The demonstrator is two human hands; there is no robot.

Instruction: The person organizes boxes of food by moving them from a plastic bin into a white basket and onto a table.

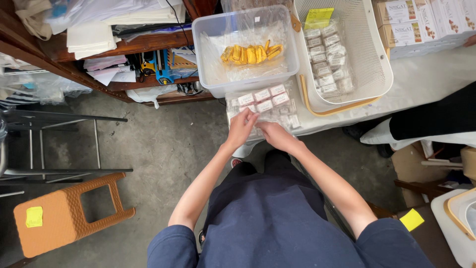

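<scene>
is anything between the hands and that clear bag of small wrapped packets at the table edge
Nothing visible. The left hand and right hand both already rest on the clear bag of small wrapped packets at the near edge of the table. The clear plastic tub and white mesh basket sit beyond it.

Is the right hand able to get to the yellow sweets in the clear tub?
Probably yes. The right hand rests on the clear bag of small packets, and the clear tub sits just behind it with no lid, so the yellow sweets lie open from above.
</scene>
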